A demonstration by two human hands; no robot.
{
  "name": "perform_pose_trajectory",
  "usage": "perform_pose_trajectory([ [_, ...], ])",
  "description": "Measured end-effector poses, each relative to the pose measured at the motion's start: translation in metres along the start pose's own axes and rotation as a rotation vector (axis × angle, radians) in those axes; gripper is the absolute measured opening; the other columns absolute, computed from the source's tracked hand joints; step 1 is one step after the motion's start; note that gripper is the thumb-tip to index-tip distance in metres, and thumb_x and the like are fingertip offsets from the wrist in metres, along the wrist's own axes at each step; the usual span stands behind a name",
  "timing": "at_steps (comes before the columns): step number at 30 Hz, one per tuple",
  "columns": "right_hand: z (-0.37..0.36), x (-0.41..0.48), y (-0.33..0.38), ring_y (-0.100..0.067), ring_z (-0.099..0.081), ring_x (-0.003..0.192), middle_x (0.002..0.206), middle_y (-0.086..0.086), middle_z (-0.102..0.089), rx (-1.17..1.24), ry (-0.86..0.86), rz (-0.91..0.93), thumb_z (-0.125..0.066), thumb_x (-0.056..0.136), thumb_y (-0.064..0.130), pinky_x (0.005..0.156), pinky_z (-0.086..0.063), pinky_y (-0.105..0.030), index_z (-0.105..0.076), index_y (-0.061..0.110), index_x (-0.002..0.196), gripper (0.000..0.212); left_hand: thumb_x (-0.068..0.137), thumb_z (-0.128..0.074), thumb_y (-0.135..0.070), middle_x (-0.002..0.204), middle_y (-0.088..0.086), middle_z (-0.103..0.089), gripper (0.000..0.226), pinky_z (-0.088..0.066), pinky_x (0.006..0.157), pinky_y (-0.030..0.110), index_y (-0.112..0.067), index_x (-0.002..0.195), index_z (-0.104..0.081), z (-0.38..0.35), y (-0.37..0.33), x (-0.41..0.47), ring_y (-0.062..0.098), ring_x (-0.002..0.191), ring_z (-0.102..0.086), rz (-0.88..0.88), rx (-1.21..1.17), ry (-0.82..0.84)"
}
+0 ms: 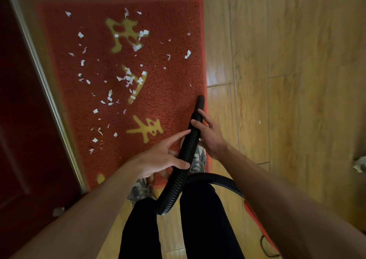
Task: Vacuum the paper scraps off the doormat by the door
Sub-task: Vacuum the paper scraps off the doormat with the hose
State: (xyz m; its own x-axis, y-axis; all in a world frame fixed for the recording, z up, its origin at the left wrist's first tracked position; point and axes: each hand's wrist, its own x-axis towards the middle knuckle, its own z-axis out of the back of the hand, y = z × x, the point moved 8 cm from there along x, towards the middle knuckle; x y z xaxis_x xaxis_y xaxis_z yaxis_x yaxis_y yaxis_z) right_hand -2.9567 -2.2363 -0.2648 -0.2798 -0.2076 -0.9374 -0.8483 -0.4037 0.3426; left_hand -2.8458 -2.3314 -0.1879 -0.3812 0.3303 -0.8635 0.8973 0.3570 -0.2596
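A red doormat (168, 76) with yellow characters lies beside a dark red door (21, 110). Several white paper scraps (126, 78) are scattered over its left and middle. A black ribbed vacuum hose (188, 148) runs up from between my legs, and its smooth nozzle tip (200, 100) points at the mat's right edge. My right hand (208, 132) grips the hose just behind the nozzle. My left hand (164, 155) holds the ribbed part lower down, thumb under it and fingers stretched along its side.
Wooden floorboards (287, 60) stretch to the right, with one stray scrap (259, 122) on them. The door's metal threshold strip (49, 100) borders the mat on the left. My shoes (198, 159) stand on the mat's near end. A red vacuum body (255, 217) sits behind my right arm.
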Motion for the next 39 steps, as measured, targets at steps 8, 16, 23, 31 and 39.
perform_pose_trajectory([
  [8,-0.013,0.008,0.019,-0.02,-0.063,0.097,0.125,-0.011,-0.058,-0.027,0.047,0.023,-0.066,0.092,0.011,0.084,-0.058,-0.042,-0.05,0.028,0.142,0.056,0.084,-0.07,0.007,0.094,0.009,-0.077,0.095,-0.056,0.075,0.037,-0.051,0.148,-0.03,0.005,-0.014,-0.001,0.019,0.085,-0.074,-0.035,-0.039,-0.029],
  [16,-0.042,0.02,0.039,-0.015,-0.064,0.082,0.109,-0.004,-0.06,-0.148,0.083,0.049,-0.067,0.092,0.013,0.063,-0.055,-0.03,-0.047,0.031,0.144,0.059,0.084,-0.07,0.005,0.093,0.007,-0.078,0.094,-0.054,0.078,0.038,-0.055,0.145,-0.031,0.023,-0.016,-0.004,0.019,0.087,-0.073,-0.071,-0.091,-0.087],
  [23,-0.059,0.03,0.063,-0.01,-0.063,0.086,0.123,-0.009,-0.058,-0.264,0.113,0.083,-0.066,0.092,0.012,0.065,-0.055,-0.028,-0.044,0.029,0.146,0.061,0.084,-0.071,0.004,0.098,0.011,-0.077,0.093,-0.056,0.088,0.056,-0.057,0.144,-0.033,0.036,-0.025,-0.001,0.03,0.095,-0.072,-0.108,-0.138,-0.142],
  [31,-0.114,0.033,0.069,-0.014,-0.065,0.085,0.126,-0.008,-0.055,-0.515,0.261,0.099,-0.064,0.093,0.012,0.06,-0.057,-0.024,-0.039,0.028,0.149,0.064,0.082,-0.072,0.005,0.102,0.012,-0.077,0.095,-0.057,0.082,0.06,-0.062,0.137,-0.035,0.059,-0.004,-0.014,0.033,0.096,-0.073,-0.137,-0.254,-0.261],
  [39,-0.142,0.034,0.067,-0.017,-0.063,0.084,0.135,-0.012,-0.049,-0.536,0.346,0.067,-0.063,0.093,0.007,0.053,-0.057,-0.024,-0.039,0.025,0.15,0.064,0.078,-0.073,0.005,0.099,0.011,-0.077,0.098,-0.057,0.079,0.059,-0.059,0.141,-0.034,0.071,0.008,-0.017,0.032,0.095,-0.073,-0.172,-0.353,-0.306],
])
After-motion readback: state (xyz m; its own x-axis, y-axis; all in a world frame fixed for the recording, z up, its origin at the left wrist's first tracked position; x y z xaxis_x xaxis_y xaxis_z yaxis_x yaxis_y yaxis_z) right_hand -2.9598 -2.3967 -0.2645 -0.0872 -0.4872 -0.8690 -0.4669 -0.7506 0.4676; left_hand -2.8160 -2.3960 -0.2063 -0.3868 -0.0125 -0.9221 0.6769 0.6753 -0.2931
